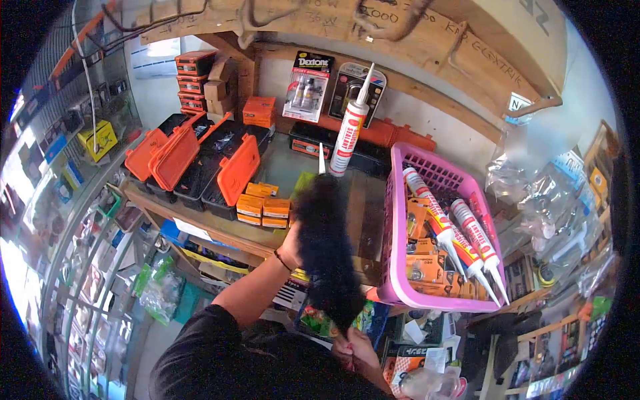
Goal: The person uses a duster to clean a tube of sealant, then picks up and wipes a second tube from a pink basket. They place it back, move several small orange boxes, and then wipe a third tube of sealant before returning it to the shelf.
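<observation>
A black feather duster, blurred by motion, stands upright in front of my chest. My right hand is closed round its handle at the bottom. My left hand is raised behind the duster's left side, and the black feathers hide its fingers. Just above the feathers a white pointed nozzle shows; whatever is below it is covered. Behind the duster a white and red silicone sealant tube stands upright on the glass counter. Small orange boxes are stacked left of the duster.
A pink basket at the right holds several sealant tubes and orange packs. Black organizer cases with raised orange lids stand at the left. Bent metal hooks hang overhead. Plastic bags hang at the far right.
</observation>
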The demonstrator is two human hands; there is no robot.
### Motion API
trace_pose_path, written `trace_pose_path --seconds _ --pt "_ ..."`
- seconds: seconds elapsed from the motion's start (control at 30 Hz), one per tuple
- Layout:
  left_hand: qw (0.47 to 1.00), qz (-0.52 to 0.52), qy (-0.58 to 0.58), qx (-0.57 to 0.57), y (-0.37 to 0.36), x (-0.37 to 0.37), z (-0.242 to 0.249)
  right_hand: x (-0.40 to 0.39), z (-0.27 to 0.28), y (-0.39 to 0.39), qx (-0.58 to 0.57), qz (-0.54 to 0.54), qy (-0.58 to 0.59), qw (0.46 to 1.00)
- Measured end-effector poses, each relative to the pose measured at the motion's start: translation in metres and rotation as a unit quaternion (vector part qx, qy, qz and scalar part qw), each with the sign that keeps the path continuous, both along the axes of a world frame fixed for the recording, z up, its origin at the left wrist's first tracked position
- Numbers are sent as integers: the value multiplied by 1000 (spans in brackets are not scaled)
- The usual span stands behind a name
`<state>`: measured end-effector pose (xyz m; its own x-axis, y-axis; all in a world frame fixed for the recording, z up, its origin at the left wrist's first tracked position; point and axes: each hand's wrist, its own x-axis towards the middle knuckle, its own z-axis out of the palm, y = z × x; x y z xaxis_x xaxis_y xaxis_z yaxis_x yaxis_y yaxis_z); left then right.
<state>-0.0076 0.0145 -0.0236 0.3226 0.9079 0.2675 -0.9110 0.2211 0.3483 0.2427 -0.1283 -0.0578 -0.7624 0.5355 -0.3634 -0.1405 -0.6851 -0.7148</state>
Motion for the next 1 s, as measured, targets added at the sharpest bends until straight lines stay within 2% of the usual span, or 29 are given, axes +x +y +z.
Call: trace_pose_path --seconds 0.03,0.07,0.1,0.13,0.17,0.2,0.27,0.33,0.4,0.43,0.47,0.53,0.57,0.6,0.63,0.67,0.7,0.73,0.77,0.8,0.83,0.87,0.93,1.0 --pt "999 -19 -29 -24 -5 -3 8 -2 11 0 -15 -50 -20 998" --pt "996 -38 -59 -49 -11 -3 20 -3 8 0 -16 -53 -19 998" --pt "993 28 58 -101 -24 4 46 -2 0 1 -29 -36 13 999" --pt "993 25 59 -101 -25 5 47 -1 -8 3 -40 -18 47 998" --pt "994 1 6 -106 -25 6 48 -3 -19 4 39 6 -69 997" --pt "993 -22 -47 -110 -24 5 50 -2 -24 4 42 4 -67 997" --pt "991 -5 5 -132 -30 5 62 -3 -23 4 53 32 26 998" --pt "987 -90 -131 -37 -24 4 51 1 -17 9 16 20 64 998" --pt "986 -112 -118 37 -2 -5 9 5 -16 7 -80 25 77 994" --pt "993 5 -29 -115 -17 4 36 7 -20 7 -19 42 -38 998" --pt "987 23 -30 -156 -25 8 50 6 -23 4 -18 40 -39 998" --pt "999 33 20 4 -17 3 20 1 -28 -1 119 86 -118 982" --pt "1000 -5 -18 2 -16 2 16 -4 -23 -1 121 85 -117 982" --pt "993 -70 -93 13 -11 -1 14 -9 -15 0 81 14 -103 991" --pt "996 -34 -62 -59 -19 3 36 -11 -10 0 40 -55 -89 994" --pt "991 3 -31 -131 -28 10 59 -8 -19 0 39 -54 -89 994" --pt "993 14 -41 -114 -29 10 60 -4 -35 0 37 -27 -88 995" --pt "992 3 -57 -111 -21 6 38 -2 -44 0 35 -1 -86 996" --pt "989 65 78 -111 -17 6 27 -2 -37 -3 33 -2 -85 996" --pt "963 126 212 -107 -13 5 15 -2 -26 -6 51 31 -109 992" --pt "998 -10 -12 61 -1 -7 -10 -4 -17 -6 70 64 -132 987" --pt "998 -10 -10 60 -11 -1 15 -7 -11 -4 69 64 -130 987" --pt "993 13 -49 -102 -29 11 57 -10 -4 0 -50 5 57 997" --pt "994 36 -29 -101 -25 9 48 -3 -18 1 -37 5 53 998"
